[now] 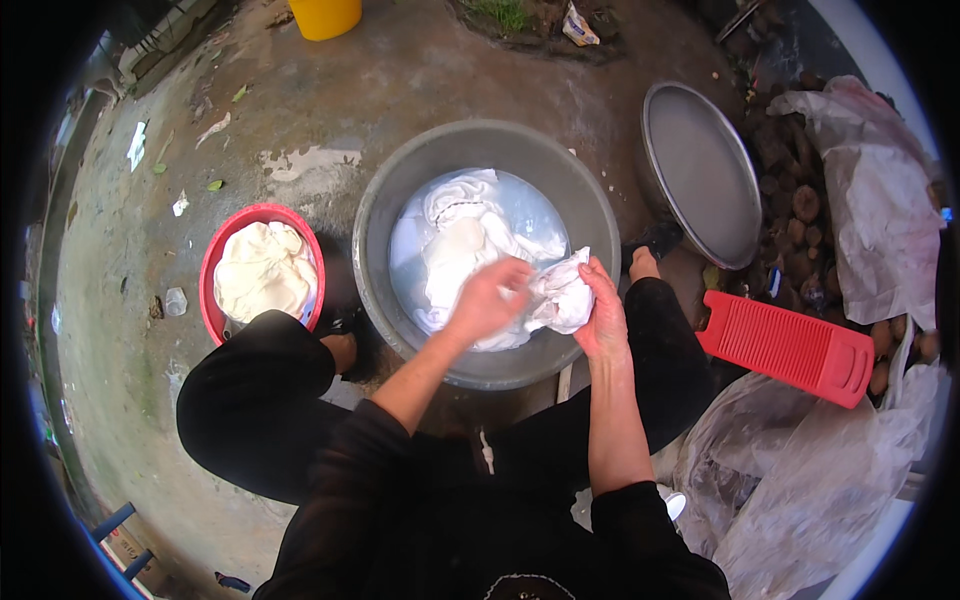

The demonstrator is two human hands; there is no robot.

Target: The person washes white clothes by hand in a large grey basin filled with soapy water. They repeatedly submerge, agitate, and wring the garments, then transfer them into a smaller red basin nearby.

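A grey plastic basin [480,367] stands between my knees with cloudy bluish water in it. Wet white laundry [465,240] is heaped in that water. Over the basin's near right side, my right hand [604,311] grips a bunched white cloth [562,296], its fingers around the right edge. My left hand [491,300] is blurred by motion just left of this cloth, above the laundry. Its fingers look bent, and whether they hold any fabric cannot be made out.
Left of the basin, a red tub [206,277] holds cream-coloured cloth [262,270]. To the right are a tilted metal basin [701,165], a red plastic washboard [784,345], stacked logs [806,206] and plastic sheeting [795,480]. A yellow bucket [326,19] stands at the far side on wet concrete.
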